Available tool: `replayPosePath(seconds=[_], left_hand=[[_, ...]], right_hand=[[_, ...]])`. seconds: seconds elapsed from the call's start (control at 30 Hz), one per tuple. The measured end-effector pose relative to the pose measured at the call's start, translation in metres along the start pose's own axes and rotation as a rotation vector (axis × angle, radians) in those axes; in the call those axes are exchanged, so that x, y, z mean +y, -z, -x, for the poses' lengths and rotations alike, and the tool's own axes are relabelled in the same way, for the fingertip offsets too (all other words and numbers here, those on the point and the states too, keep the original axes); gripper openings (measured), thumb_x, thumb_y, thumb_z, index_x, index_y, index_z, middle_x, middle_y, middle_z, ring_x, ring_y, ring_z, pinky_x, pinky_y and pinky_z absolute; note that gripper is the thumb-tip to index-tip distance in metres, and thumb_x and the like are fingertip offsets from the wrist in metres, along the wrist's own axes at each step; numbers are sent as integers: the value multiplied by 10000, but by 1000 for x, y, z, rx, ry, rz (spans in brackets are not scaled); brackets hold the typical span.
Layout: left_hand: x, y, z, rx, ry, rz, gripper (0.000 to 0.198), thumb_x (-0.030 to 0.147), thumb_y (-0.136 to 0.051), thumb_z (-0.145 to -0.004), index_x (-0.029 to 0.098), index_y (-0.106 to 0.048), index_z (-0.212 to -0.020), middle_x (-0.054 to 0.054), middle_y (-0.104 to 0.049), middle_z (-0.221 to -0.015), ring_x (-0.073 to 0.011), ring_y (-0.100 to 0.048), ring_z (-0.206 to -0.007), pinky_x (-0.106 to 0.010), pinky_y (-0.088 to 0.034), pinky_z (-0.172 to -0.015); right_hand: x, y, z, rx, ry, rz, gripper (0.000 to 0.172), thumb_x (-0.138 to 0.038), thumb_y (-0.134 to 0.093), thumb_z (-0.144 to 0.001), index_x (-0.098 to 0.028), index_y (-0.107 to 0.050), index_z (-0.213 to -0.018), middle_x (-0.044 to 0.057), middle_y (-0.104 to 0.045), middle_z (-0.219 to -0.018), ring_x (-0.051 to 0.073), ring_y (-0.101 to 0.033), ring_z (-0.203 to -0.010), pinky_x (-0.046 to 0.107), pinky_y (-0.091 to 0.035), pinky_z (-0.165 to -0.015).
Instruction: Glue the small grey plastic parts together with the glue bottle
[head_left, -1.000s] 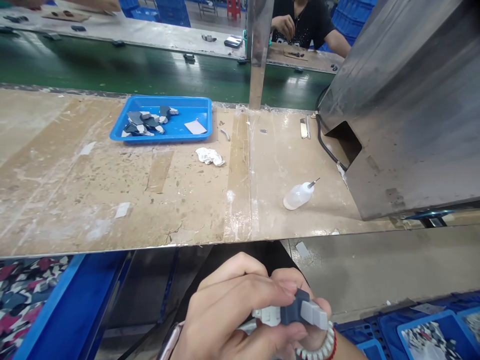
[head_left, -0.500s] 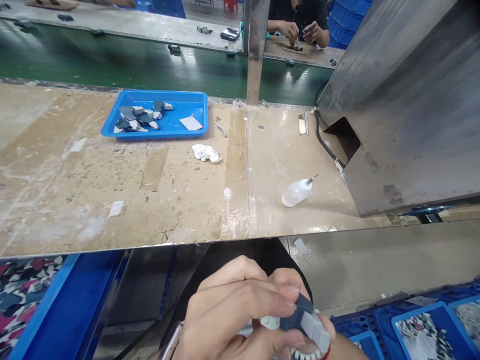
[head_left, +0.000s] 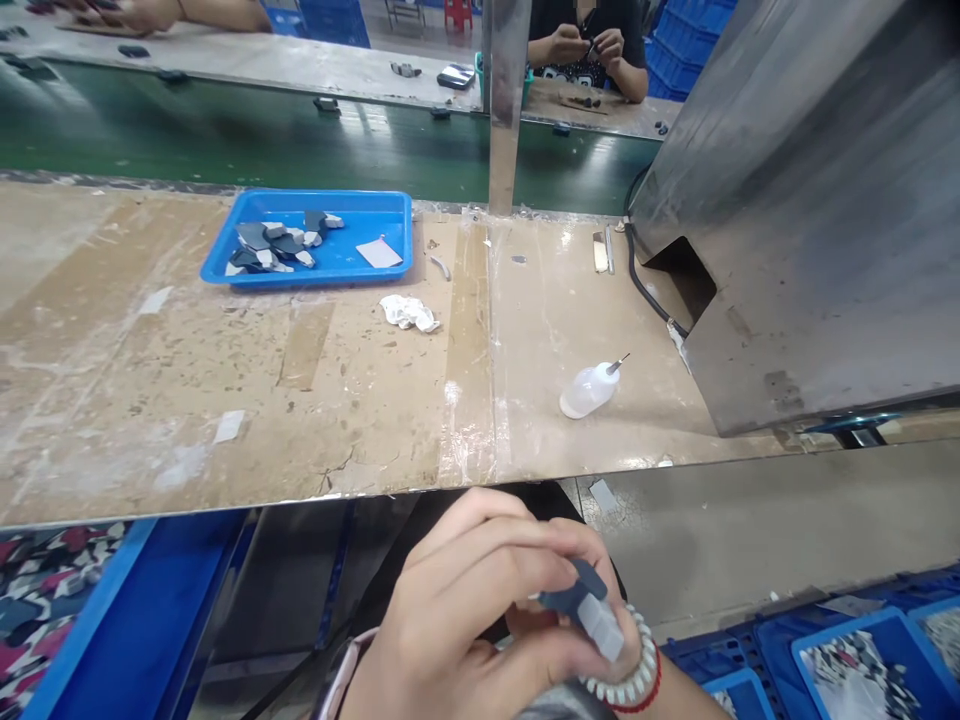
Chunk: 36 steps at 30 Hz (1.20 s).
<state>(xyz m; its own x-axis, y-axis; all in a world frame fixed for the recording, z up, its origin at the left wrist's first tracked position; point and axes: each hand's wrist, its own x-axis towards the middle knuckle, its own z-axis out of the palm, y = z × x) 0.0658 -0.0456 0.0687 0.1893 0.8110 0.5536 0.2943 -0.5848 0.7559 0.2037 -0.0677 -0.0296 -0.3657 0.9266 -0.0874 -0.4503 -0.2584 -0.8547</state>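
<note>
In the upper left, a shallow blue plastic tray (head_left: 375,212) on the brown, tape-patched desk (head_left: 390,400) holds several grey two-tone pieces (head_left: 259,236), untouched. At bottom centre, the left hand (head_left: 457,605) has its fingers pinching a small slate-and-light-grey angular piece (head_left: 594,612), seemingly already joined; the right hand (head_left: 600,560) curls behind, its grip hidden. Unlike earlier, the piece's pale left end is out of sight.

left grip (head_left: 465,600): pinching grey piece (head_left: 589,602) | right grip (head_left: 598,546): partly hidden behind | blue tray (head_left: 367,213), bottle (head_left: 587,391): on bench (head_left: 390,400)
</note>
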Motion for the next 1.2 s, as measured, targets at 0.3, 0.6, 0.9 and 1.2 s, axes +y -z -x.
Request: replayPosePath(seconds=[0.3, 0.6, 0.9, 1.2], left_hand=[[-19, 7, 15, 76, 53, -155, 219, 359, -770, -864, 211, -738, -1022, -112, -710, -1124, -215, -723, -955, -299, -628, -793], [-34, 9, 16, 109, 151, -125, 114, 182, -714, -871, 206, -722, -983, -101, -720, -1162, -282, -679, -1169, -395, -602, -972], [-76, 38, 18, -26, 163, -458, 160, 184, -578, -978, 227, -675, -1097, -80, -676, -1155, -241, -641, -1160, -379, -583, -944], [-78, 37, 18, -73, 191, -404, 193, 208, -588, -984, 254, -629, -1167, -47, -692, -1153, -188, -663, -1125, -282, -594, -918]], right_hand=[[-40, -11, -24, -51, 157, 105, 445, -589, -685, -857, -269, -748, -1160, 16, -651, -687, 130, -573, -592, 216, -495, -551], [-55, -11, -28, -104, 116, 624, 389, -347, -498, -1016, -309, -585, -1394, 56, -718, -998, 159, -661, -776, 329, -566, -912], [-56, 12, -23, 468, 399, 891, 15, -249, -671, -919, -244, -668, -906, 2, -653, -789, 143, -629, -750, 236, -495, -668], [-78, 50, -73, 533, 308, 980, 728, -490, -801, -769, -293, -442, -1371, 99, -573, -1360, 305, -579, -1182, 500, -474, -998]])
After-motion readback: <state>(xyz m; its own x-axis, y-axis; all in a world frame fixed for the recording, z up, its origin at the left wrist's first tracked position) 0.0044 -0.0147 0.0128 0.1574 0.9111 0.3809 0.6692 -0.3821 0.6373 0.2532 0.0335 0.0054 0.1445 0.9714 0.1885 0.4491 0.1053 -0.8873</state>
